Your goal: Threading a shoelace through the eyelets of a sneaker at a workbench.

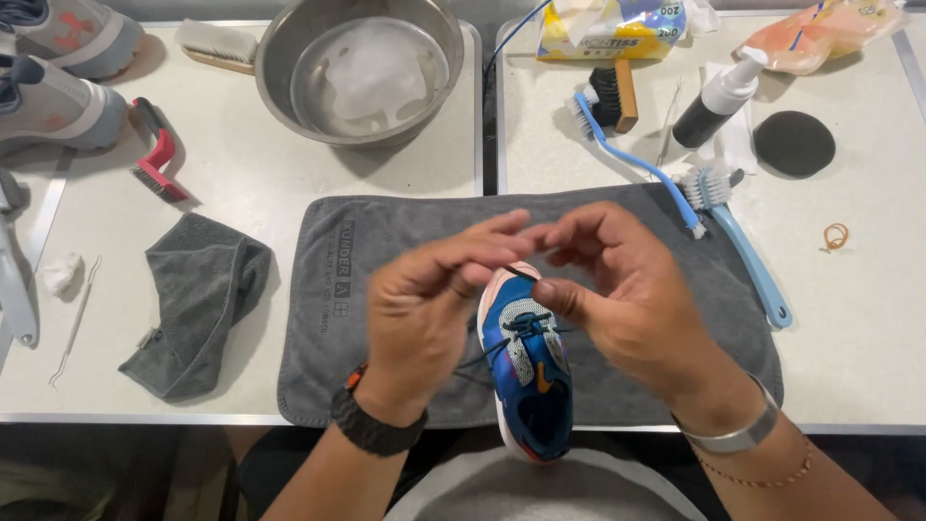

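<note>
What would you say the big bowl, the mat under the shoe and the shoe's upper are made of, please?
Bowl: likely stainless steel, going by its dull silver sheen and soft reflections. Mat: a grey towel, seemingly microfibre or terry, with a matte napped surface and stitched edge. Blue shoe: the upper looks like woven mesh with smoother synthetic overlays; the dark lace looks like fabric cord.

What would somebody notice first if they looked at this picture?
First, the two hands in the middle: the left hand and right hand pinch a dark lace above a small blue shoe lying on a grey towel. Next comes the big metal bowl of soapy water at the top, and the blue brushes to the right.
</note>
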